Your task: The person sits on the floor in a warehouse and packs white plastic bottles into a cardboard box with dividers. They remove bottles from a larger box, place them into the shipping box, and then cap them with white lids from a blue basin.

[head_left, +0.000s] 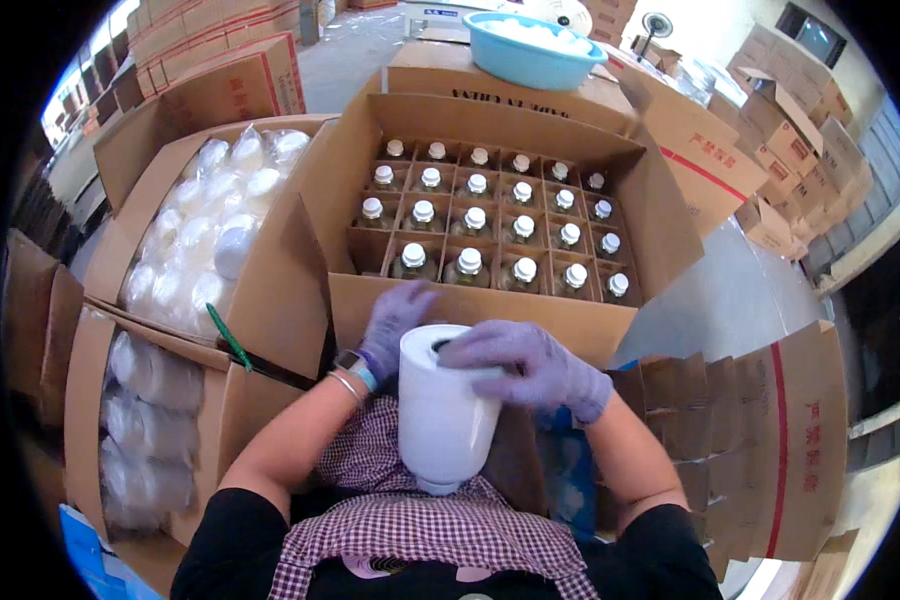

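Note:
A large glossy white, bottle-shaped container (448, 420) stands in front of my body, its narrow end down and a dark round opening in its flat top. My right hand (535, 365), in a lavender glove, grips its upper right side, with fingers across the top near the opening. My left hand (398, 325), gloved too, is just left of the container, close to the front wall of the open carton (490, 308). Its fingers are stretched and slightly blurred, with nothing visible in them. Inside the carton, clear bottles with white caps (469, 261) stand in cardboard dividers; one front-left cell holds no bottle.
At left, two cartons hold plastic-wrapped white items (235, 245) and clear wrapped packs (155, 430). A green pen-like tool (228, 337) lies on a carton edge. Behind stands a light-blue basin (535, 55) of white pieces. Cardboard dividers (675, 400) are at right.

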Tool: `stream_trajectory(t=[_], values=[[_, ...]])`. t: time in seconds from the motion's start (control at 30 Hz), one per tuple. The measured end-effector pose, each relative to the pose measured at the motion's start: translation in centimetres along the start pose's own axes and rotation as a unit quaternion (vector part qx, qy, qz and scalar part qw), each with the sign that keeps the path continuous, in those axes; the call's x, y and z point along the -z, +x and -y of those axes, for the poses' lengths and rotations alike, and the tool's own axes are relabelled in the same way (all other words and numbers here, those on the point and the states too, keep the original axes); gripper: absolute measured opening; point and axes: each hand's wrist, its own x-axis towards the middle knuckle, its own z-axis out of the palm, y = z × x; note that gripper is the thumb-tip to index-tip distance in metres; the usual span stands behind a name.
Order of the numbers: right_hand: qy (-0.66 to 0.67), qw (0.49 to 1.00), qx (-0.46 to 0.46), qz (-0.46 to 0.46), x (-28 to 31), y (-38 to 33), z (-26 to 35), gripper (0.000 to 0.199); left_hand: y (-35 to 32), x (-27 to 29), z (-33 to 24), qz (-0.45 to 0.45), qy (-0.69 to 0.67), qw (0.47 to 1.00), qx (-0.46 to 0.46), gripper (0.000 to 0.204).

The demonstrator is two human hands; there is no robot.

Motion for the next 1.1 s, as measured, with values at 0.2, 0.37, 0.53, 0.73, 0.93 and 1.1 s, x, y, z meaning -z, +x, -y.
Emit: stream_trajectory(t=[0.2, 0.37, 0.53, 0.73, 0.93, 1.1], values=[[-0.150, 0.936, 0.197, 0.250, -2.3, 5.0, 12.0, 0.074, -5.3, 2.7, -6.9, 0.043, -0.544, 0.835, 0.068, 0.038], [0.031, 0.988, -0.141, 0.060, -1.5, 3.2, 5.7, 0.070, -8.2, 10.3, -11.7, 0.044, -0.589, 0.745, 0.309, 0.048], [-0.044, 0.962, -0.265, 0.047, -1.8, 0.6, 0.4, 0.074, -10.5, 12.2, -14.5, 0.147, -0.542, 0.769, 0.306, 0.083], [-0.047, 0.972, 0.127, 0.192, -2.7, 3.8, 8.1, 0.071, -9.7, 13.6, -9.2, 0.270, -0.736, 0.578, 0.229, 0.072], [-0.121, 0.982, -0.147, 0.005, -4.4, -1.5, -0.4, 0.049, -12.1, 11.5, -14.5, 0.161, -0.574, 0.767, 0.235, 0.108], [-0.011, 0.994, -0.085, 0.063, -4.0, 0.0, 5.0, 0.051, -8.8, 13.9, -9.4, 0.298, -0.734, 0.555, 0.254, 0.091]])
